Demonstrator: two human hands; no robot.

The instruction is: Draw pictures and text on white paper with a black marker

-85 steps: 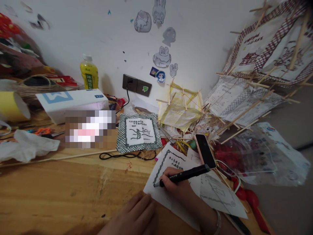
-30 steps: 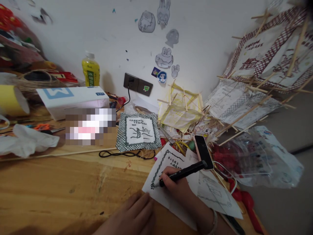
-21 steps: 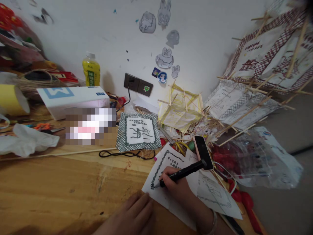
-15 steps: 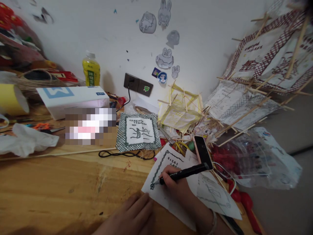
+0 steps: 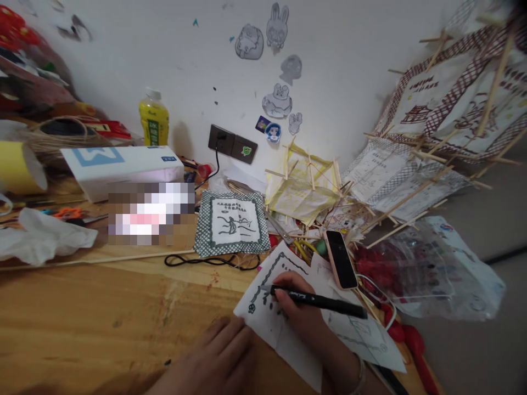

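Observation:
My right hand [image 5: 298, 312] grips a black marker pen [image 5: 325, 301] whose tip rests on the drawn border of a white paper sheet [image 5: 267, 315] lying on the wooden table [image 5: 102, 318]. The pen's tail points right, towards a pink-cased phone [image 5: 340, 259]. My left hand [image 5: 216, 359] lies flat with its fingertips on the sheet's near left corner. A small dark flower mark sits at the sheet's left corner.
A finished green-bordered drawing [image 5: 230, 222] lies behind the sheet, with a black cord [image 5: 206, 261] in front. Paper-and-stick lanterns [image 5: 411, 164] pile up at the right, beside a plastic bag [image 5: 432, 269]. A white box [image 5: 119, 167], yellow bottle [image 5: 154, 118] and crumpled tissue [image 5: 41, 241] stand left.
The pen tip has moved up along the sheet's left border, away from the corner, and the pen has swung flatter, its tail now pointing right. My left hand stays on the corner.

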